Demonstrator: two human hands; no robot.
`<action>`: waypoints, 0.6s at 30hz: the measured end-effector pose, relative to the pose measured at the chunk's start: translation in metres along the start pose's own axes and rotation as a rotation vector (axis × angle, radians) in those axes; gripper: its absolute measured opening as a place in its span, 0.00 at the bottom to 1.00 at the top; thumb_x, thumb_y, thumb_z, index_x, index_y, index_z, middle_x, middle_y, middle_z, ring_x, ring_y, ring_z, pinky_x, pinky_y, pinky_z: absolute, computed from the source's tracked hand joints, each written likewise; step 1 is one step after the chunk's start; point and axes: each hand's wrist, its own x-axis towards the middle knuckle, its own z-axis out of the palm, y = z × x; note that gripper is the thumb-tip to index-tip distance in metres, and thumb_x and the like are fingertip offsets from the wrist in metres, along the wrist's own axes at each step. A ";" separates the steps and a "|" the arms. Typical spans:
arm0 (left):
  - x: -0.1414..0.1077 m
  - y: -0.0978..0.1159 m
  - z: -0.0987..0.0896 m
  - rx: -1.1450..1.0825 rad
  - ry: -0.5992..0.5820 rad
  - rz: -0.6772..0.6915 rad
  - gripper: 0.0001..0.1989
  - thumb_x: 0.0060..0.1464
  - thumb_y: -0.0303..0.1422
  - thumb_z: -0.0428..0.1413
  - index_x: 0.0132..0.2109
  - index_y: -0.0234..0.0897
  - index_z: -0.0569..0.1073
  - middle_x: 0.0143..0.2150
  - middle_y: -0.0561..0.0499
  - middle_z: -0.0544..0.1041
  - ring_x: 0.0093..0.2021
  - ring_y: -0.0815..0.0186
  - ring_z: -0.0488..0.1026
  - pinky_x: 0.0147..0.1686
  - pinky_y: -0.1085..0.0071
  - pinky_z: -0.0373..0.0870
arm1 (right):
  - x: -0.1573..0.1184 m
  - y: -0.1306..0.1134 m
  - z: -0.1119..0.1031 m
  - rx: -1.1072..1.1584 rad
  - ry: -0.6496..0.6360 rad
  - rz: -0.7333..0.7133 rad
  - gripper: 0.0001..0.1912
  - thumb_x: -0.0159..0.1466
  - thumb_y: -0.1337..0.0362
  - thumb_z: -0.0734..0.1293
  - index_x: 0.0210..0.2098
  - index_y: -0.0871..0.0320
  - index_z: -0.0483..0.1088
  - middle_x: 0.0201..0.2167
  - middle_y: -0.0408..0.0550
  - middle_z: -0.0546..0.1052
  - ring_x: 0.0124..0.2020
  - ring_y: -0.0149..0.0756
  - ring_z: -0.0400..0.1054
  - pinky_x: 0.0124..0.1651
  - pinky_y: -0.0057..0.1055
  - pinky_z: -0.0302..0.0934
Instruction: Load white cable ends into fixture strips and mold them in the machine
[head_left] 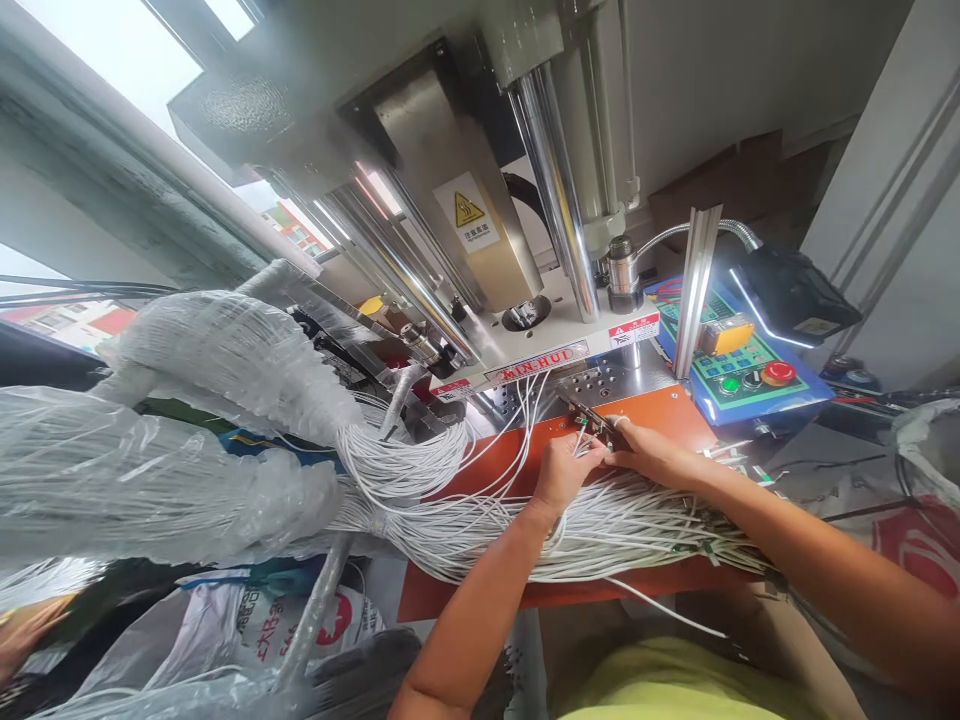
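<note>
My left hand (566, 468) pinches a thin white cable near a small green-tipped end (583, 424), close to my right hand. With the fingers of my right hand (649, 452) I grip a dark narrow metal mould plate (589, 410) that lies at the front of the press bed. The two hands almost touch, and my fingers hide part of the plate and the cable end. Below them a thick bundle of white cables (465, 525) runs across the orange work surface (660, 420). Several cables (531, 410) lead up under the press head.
The press (536, 365) stands ahead with steel columns. On the right are a blue control box (750, 375) with a red button and a lamp (799, 295). Plastic-wrapped cable coils (225, 360) fill the left. Another person's hand (30, 635) shows at the left edge.
</note>
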 end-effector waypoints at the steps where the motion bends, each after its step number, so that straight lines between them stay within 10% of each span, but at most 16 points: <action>1: 0.001 -0.002 -0.001 -0.020 -0.024 -0.010 0.09 0.52 0.37 0.58 0.32 0.34 0.76 0.26 0.53 0.75 0.26 0.72 0.69 0.29 0.76 0.65 | 0.000 0.000 0.000 0.012 -0.003 -0.013 0.15 0.62 0.54 0.63 0.42 0.55 0.57 0.39 0.48 0.72 0.39 0.39 0.67 0.41 0.32 0.59; 7: 0.004 -0.014 -0.003 -0.210 -0.016 -0.113 0.17 0.59 0.43 0.50 0.48 0.35 0.67 0.27 0.53 0.74 0.20 0.75 0.65 0.19 0.80 0.55 | 0.003 0.005 0.003 0.012 0.043 -0.052 0.17 0.63 0.48 0.62 0.38 0.54 0.57 0.37 0.46 0.71 0.37 0.36 0.66 0.38 0.30 0.58; 11: 0.006 -0.018 -0.003 -0.304 0.010 -0.216 0.15 0.56 0.44 0.52 0.42 0.36 0.63 0.36 0.46 0.78 0.22 0.74 0.70 0.15 0.81 0.51 | 0.003 0.006 0.005 -0.034 0.077 -0.028 0.16 0.64 0.48 0.61 0.35 0.54 0.55 0.33 0.44 0.71 0.33 0.35 0.65 0.34 0.30 0.57; 18: 0.013 -0.025 -0.012 -0.105 0.135 -0.195 0.15 0.52 0.44 0.56 0.35 0.34 0.72 0.24 0.55 0.72 0.18 0.76 0.62 0.18 0.78 0.57 | 0.000 -0.002 0.004 -0.025 0.085 -0.005 0.14 0.63 0.53 0.63 0.40 0.54 0.57 0.38 0.48 0.74 0.36 0.38 0.67 0.37 0.32 0.58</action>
